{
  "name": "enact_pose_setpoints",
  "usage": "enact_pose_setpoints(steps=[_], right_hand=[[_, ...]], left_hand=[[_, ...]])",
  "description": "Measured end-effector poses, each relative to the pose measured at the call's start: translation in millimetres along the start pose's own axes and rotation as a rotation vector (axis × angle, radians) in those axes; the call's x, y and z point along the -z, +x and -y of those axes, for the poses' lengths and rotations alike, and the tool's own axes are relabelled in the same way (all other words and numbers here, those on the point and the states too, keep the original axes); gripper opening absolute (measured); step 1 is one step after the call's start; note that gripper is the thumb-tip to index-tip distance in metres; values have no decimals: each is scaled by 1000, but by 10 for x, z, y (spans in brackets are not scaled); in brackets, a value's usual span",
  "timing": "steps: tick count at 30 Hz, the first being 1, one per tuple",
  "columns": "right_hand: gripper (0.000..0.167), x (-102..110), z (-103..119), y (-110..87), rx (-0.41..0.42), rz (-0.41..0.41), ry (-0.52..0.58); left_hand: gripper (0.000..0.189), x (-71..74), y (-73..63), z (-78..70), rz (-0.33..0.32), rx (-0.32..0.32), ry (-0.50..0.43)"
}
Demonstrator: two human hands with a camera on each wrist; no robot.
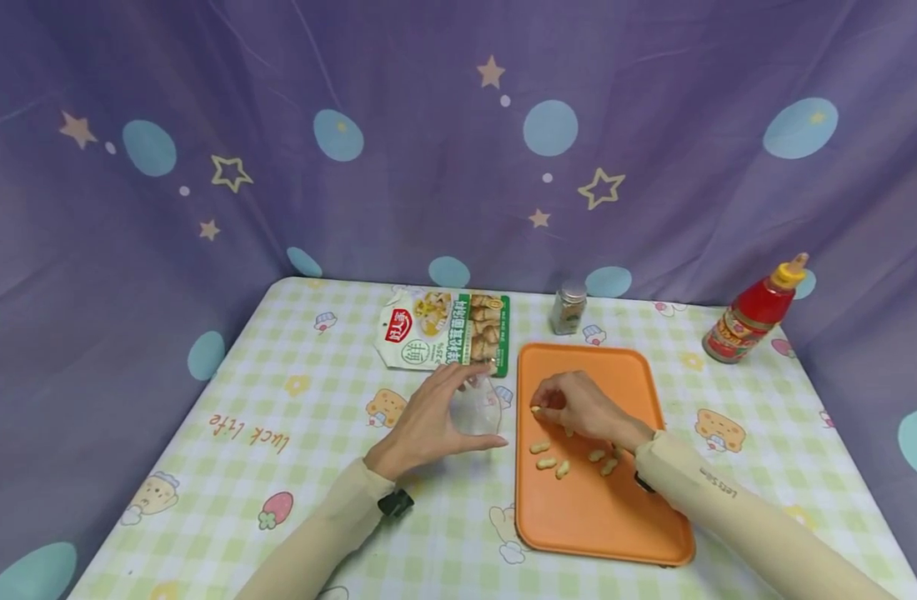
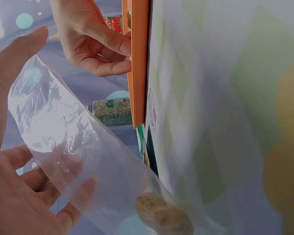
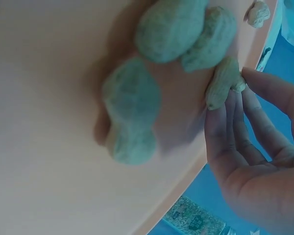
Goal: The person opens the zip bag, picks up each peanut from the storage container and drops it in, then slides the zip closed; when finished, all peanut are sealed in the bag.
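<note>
A right hand (image 1: 578, 406) pinches a peanut (image 1: 535, 409) near the left edge of an orange tray (image 1: 601, 525); a left hand (image 1: 427, 417) holds a clear bag (image 1: 475, 407).
The right thumb and fingertips close lightly on their peanut; loose peanuts (image 1: 546, 463) lie on the tray, mostly just nearer the person than that hand. The left hand curves wide round the bag, thumb well apart from fingers, over the desk (image 1: 316, 417) just left of the tray; a bagged peanut (image 2: 164, 215) shows through the plastic. Peanuts should feel light, stiff and a little brittle, best taken gently across the narrow waist. The bag looks thin, limp and slippery, probably best held near its mouth.
</note>
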State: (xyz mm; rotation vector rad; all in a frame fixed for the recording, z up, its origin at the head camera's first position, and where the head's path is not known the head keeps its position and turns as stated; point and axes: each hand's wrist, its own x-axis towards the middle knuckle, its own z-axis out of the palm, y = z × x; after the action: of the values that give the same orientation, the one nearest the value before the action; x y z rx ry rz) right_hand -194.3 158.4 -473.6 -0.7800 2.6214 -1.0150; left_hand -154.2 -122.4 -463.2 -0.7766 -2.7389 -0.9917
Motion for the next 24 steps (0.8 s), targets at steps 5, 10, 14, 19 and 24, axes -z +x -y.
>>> enact_pose_setpoints(steps=[5, 10, 14, 19, 24], right_hand=[[5, 6, 7, 7, -17, -37, 12], [4, 28, 40, 12, -15, -83, 30], [5, 39, 70, 7, -8, -107, 49], [5, 21, 139, -3, 11, -133, 63], [6, -7, 234, -16, 39, -147, 67]], left_hand=[[95, -10, -5, 10, 10, 11, -7], [94, -22, -8, 20, 14, 11, -18], [93, -31, -6, 24, 17, 15, -19], [92, -44, -5, 31, 19, 16, -15], [91, -54, -7, 31, 17, 20, -18]])
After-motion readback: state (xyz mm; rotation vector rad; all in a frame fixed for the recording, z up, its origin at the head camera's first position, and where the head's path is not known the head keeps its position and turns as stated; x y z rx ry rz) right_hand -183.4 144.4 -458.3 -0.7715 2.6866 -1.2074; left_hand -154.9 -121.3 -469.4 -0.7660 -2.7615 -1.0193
